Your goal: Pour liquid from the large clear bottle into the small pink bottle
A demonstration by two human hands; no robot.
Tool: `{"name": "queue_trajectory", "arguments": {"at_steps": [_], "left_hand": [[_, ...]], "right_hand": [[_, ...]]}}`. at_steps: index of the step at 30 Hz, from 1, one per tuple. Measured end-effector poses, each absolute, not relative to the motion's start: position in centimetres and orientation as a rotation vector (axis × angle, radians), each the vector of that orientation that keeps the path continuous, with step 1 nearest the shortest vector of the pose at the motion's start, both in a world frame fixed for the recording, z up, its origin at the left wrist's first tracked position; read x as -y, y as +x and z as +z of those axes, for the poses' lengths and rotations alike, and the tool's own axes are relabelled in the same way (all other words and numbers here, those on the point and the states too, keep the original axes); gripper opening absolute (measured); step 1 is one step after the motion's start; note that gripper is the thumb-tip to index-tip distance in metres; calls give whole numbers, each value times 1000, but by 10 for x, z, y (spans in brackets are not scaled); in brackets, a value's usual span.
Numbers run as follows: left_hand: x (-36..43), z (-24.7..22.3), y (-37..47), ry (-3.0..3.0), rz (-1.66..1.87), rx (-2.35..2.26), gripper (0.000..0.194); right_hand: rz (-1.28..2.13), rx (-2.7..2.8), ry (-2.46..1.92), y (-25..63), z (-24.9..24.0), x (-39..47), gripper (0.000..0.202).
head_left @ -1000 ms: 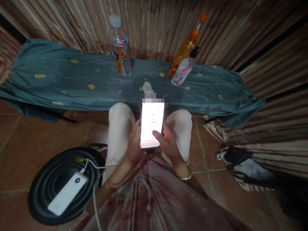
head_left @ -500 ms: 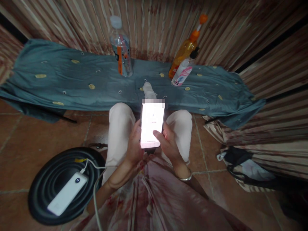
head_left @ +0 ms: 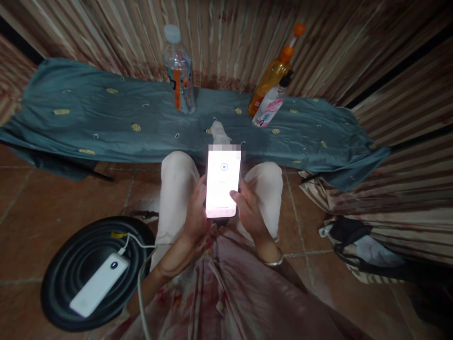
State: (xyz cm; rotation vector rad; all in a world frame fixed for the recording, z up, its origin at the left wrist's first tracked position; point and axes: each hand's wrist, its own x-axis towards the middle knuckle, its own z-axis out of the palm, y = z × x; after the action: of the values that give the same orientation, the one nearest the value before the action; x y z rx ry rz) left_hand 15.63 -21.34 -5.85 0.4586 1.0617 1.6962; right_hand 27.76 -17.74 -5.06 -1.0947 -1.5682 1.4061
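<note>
A lit smartphone [head_left: 222,189] is held upright between my two hands, above my lap. Its bright white screen shows a small round blue icon, and the top edge is blurred out. My left hand [head_left: 197,210] wraps the phone's left side, thumb along the edge, other fingers hidden behind it. From the right, my right hand [head_left: 249,208] grips the other side, with its thumb over the lower right of the screen. Just beyond the phone, a whitish crumpled item [head_left: 220,132] lies on a teal cloth [head_left: 155,137] with yellow pineapple prints.
A clear bottle [head_left: 180,78], an orange pump bottle [head_left: 271,78] and a smaller black-topped bottle [head_left: 271,106] stand on the cloth. On the left, a white power bank [head_left: 101,285] with a cable rests on a black round stool [head_left: 56,283]. Striped curtains [head_left: 226,52] hang behind.
The screen content has changed, now showing a round blue icon. My right thumb has shifted slightly right, toward the phone's edge. Both hands keep their hold.
</note>
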Motion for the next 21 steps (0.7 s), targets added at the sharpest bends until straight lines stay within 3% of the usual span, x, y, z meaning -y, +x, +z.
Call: {"name": "queue_trajectory", "arguments": {"at_steps": [21], "left_hand": [[214, -51, 152, 487, 1732, -1012, 48]], "right_hand": [[1458, 1571, -1027, 282, -45, 180, 32]]}}
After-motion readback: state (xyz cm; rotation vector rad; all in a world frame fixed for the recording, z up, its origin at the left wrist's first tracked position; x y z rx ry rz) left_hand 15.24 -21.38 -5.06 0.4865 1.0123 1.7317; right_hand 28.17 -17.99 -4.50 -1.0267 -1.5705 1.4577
